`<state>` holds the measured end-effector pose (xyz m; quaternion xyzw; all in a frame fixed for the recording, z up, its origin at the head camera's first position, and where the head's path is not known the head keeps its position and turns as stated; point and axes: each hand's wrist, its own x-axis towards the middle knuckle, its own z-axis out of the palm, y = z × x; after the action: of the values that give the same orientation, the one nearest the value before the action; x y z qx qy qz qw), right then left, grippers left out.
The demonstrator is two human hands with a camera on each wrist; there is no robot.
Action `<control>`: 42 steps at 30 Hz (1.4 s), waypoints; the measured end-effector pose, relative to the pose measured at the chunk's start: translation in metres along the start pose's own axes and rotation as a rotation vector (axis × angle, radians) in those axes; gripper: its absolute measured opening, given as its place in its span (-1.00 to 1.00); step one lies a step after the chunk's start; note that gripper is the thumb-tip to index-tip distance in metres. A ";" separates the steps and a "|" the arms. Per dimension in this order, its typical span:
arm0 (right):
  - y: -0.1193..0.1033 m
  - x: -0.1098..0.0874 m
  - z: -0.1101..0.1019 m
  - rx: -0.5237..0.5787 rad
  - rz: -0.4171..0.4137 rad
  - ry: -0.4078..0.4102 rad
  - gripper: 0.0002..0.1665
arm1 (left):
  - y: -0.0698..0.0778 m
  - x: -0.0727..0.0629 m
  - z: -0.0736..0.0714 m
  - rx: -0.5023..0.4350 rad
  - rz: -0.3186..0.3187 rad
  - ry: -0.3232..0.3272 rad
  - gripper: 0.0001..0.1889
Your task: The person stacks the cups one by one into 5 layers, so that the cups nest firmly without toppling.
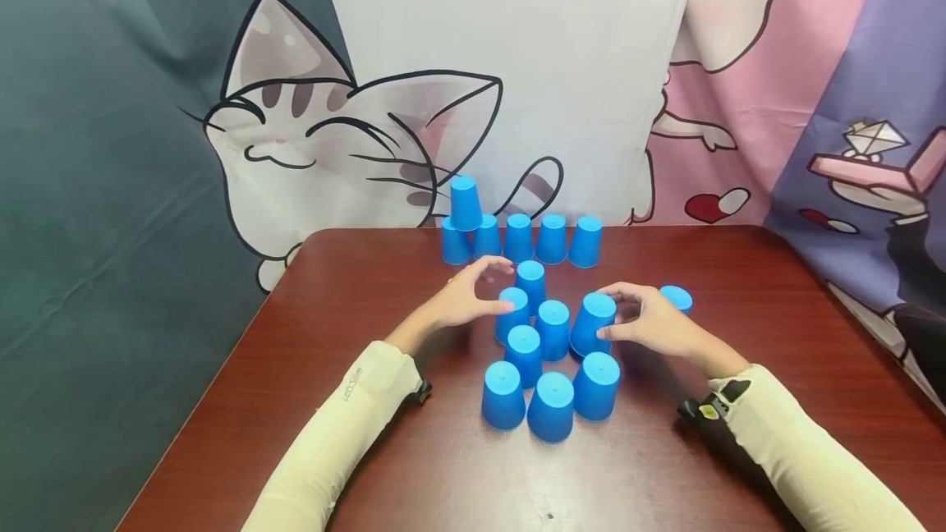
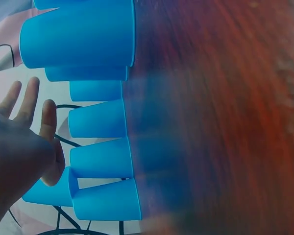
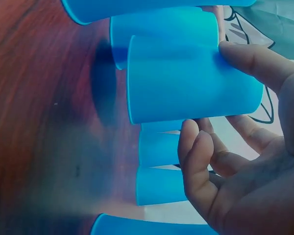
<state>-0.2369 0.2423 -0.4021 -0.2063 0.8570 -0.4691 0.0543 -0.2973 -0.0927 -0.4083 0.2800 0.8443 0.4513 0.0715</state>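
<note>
Blue plastic cups stand upside down on the table. My right hand (image 1: pixel 650 320) pinches one blue cup (image 1: pixel 594 323) between thumb and fingers. That cup leans slightly, and the right wrist view shows the thumb on one side of the held cup (image 3: pixel 196 81) and fingers on the other. My left hand (image 1: pixel 466 294) hovers left of the cluster with fingers spread and slightly bent. In the head view its thumb overlaps a cup (image 1: pixel 512 318); contact cannot be told. The left wrist view shows nothing within the left hand (image 2: pixel 24 142).
Several cups form a back row (image 1: pixel 550 240), with one cup (image 1: pixel 465 204) stacked across two at its left end. Nearer cups (image 1: pixel 550 409) stand in front of the hands. Another cup (image 1: pixel 676 299) is partly hidden behind the right hand. A cartoon cloth hangs behind the brown table (image 1: pixel 332 286).
</note>
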 end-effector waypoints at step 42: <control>-0.044 0.041 -0.003 -0.059 0.080 0.244 -0.24 | 0.004 0.001 0.002 0.210 0.023 -0.097 -0.41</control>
<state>-0.2622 0.2072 -0.3596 -0.1149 0.8781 -0.4630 -0.0378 -0.2957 -0.0890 -0.4058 0.3173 0.8792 0.3469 0.0773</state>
